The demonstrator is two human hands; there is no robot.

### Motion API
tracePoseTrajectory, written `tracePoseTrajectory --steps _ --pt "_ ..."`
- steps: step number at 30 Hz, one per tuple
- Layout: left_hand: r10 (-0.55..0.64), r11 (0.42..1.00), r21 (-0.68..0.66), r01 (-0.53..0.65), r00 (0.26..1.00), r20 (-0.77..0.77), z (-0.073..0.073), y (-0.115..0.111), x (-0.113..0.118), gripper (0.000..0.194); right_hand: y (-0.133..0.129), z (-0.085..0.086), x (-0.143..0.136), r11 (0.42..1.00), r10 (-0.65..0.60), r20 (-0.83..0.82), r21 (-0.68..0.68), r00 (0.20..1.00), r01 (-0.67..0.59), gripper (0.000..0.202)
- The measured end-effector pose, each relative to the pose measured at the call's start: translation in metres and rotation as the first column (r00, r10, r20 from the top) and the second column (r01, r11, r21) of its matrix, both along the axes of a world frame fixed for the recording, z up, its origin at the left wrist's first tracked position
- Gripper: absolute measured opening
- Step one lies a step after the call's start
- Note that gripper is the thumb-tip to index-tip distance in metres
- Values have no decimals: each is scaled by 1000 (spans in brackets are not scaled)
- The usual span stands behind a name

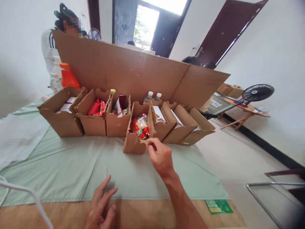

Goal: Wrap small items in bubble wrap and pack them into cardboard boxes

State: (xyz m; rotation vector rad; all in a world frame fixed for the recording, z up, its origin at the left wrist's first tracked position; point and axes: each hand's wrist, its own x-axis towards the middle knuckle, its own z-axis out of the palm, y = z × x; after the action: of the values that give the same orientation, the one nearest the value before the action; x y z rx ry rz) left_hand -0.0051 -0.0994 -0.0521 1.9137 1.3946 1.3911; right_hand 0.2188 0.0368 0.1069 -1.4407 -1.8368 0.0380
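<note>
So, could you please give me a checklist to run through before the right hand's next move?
1. Right hand on the forward box: ok, fingers closed at its front edge.
2. Firmness of that hold: cannot tell.
3. Left hand free: ok, fingers spread, apart from the boxes.
4. Red packet inside the forward box: ok.
5. Forward box level with its neighbours: not ok, it juts out.
6. Green cloth smooth: not ok, creased.
</note>
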Motion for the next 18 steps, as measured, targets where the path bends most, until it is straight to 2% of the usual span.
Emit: tracePoseTrajectory --steps 3,4,7,8,9,11,12,13,14,16,18 --pt "-27 998 -53 27 1000 -4 16 -9 0 33 -67 -3 -25 980 112 48 159 993 -118 20" --pt "-39 997 -62 38 999 -18 20 -12 -3 34 -89 -2 -33 963 185 46 193 982 -190 20" --pt "-24 996 -90 17 996 -83 24 -25 -21 37 -147 0 -44 883 448 -48 181 893 -433 25" --pt "1 994 -105 -12 994 -107 24 -30 -28 39 -158 1 -40 879 464 -125 184 877 -439 26" --pt "29 992 -120 -45 991 -131 23 -34 -36 41 -163 0 -32 906 413 -221 193 883 -376 26" --pt "60 987 -140 -83 985 -163 22 -41 -46 44 -152 -6 -5 983 129 -451 174 883 -55 18" --pt "46 987 -141 -71 984 -173 21 -45 -47 46 -136 -12 9 984 -17 -558 140 830 114 16" --pt "31 988 -143 -57 984 -175 21 -47 -46 48 -115 -20 22 979 -115 -647 53 753 195 16" --pt "24 988 -150 -49 986 -166 21 -49 -41 49 -90 -30 33 981 -160 -701 -32 695 193 22" --pt "42 982 -177 -63 992 -118 21 -52 -26 51 -40 -51 42 982 -183 -769 -169 613 81 40" --pt "83 973 -211 -93 995 -54 19 -54 -9 54 -5 -71 38 966 -168 -809 -249 563 -69 53"
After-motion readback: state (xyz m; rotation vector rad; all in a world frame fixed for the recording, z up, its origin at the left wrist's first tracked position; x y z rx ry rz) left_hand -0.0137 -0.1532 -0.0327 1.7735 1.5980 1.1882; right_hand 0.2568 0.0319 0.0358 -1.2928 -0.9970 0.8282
